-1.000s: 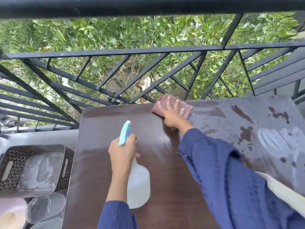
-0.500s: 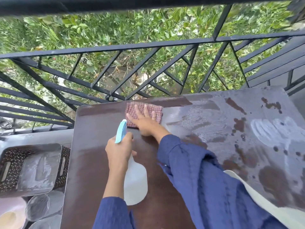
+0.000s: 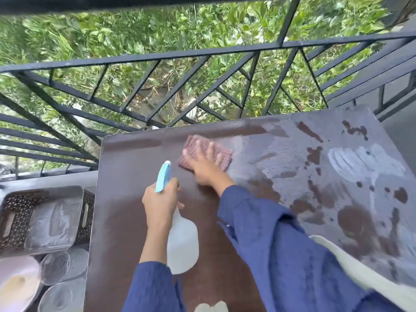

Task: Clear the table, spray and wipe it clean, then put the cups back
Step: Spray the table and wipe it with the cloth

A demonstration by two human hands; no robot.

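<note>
Our right hand [image 3: 203, 171], fingers flat on the red checked cloth [image 3: 206, 152], has swept back right across the dark brown desk [image 3: 126, 212], widening the clean patch, while left hand [image 3: 161, 201] fingers grasp the white spray bottle [image 3: 182, 246].

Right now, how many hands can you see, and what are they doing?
2. The left hand grips the spray bottle above the table. The right hand presses flat on the red cloth near the table's far edge.
</note>
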